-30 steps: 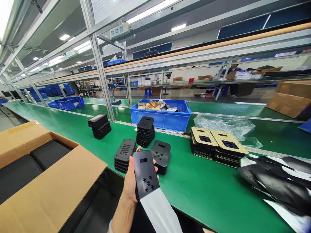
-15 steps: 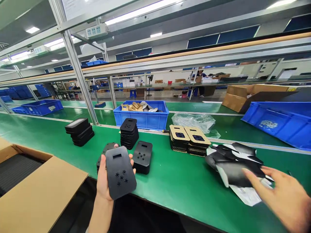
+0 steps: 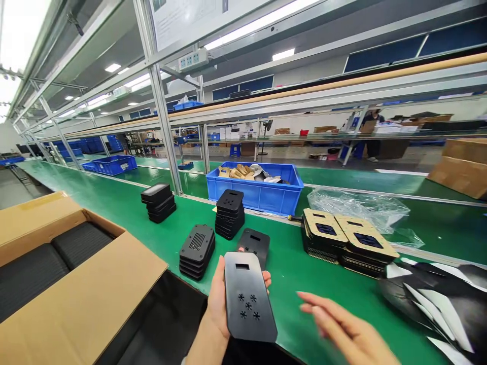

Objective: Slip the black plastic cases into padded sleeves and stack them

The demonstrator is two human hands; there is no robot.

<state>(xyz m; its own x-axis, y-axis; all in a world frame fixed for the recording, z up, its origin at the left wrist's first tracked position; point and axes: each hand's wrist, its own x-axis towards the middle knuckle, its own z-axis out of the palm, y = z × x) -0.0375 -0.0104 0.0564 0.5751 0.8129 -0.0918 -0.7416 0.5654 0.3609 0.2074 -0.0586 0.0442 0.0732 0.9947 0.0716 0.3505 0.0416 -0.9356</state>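
Observation:
My left hand [image 3: 218, 304] is wrapped round a black plastic cover [image 3: 253, 281] with a slot and several star-shaped holes, tilted toward me near the bench edge. My right hand [image 3: 348, 324], a little blurred, hovers over the green bench to the right of it. Its fingers stretch out and nothing shows in them. Just behind the held cover lies a similar black cover [image 3: 259, 237], partly hidden. Stacks of black covers stand behind and to the left: a grilled stack [image 3: 197, 248], a taller stack [image 3: 229, 215] and a farther stack [image 3: 158, 203].
Two stacks of tan-faced plates [image 3: 323, 228] stand right of centre, before crumpled clear plastic [image 3: 353, 205]. Black and white peeled sheets [image 3: 429, 299] heap up at right. A blue bin [image 3: 254, 195] holds scraps. An open cardboard box [image 3: 114, 284] with black parts is at left.
My right hand has come away from the heap of peeled sheets, moving left toward the held cover. The view has turned right. My left hand still grips the cover.

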